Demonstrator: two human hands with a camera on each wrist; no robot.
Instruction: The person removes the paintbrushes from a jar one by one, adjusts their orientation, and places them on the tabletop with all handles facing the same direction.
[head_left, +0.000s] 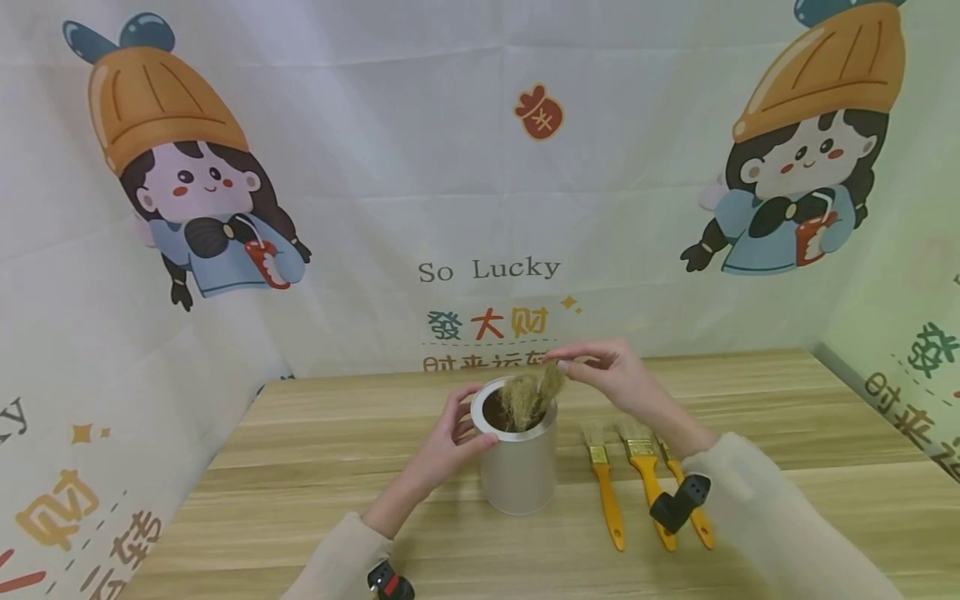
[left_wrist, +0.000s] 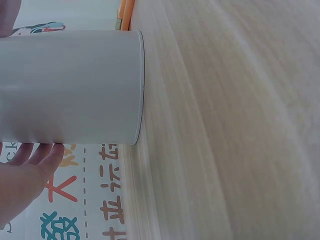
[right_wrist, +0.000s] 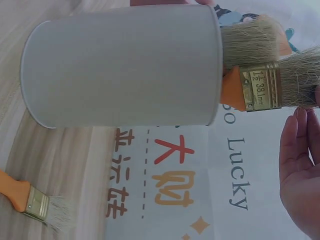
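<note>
A pale cylindrical canister (head_left: pixel 517 475) stands upright on the table. My left hand (head_left: pixel 450 437) grips it near the rim, thumb in front and fingers round the far left side; in the left wrist view those fingers (left_wrist: pixel 50 155) lie against its wall. Bristle ends of paintbrushes (head_left: pixel 519 404) stick up out of the opening. With thumb and fingertips, my right hand (head_left: pixel 611 379) pinches the bristle tip of one paintbrush (right_wrist: pixel 260 87) at the canister's right side. Its metal band and the top of its orange handle show above the rim; the rest is hidden inside.
Right of the canister, three orange-handled paintbrushes lie on the wooden table (head_left: pixel 360 458), bristles away from me: one on the left (head_left: pixel 607 496), a wider one (head_left: pixel 643 467) and one partly behind the right wrist (head_left: pixel 701 525). A printed cloth (head_left: pixel 360 225) hangs behind the table.
</note>
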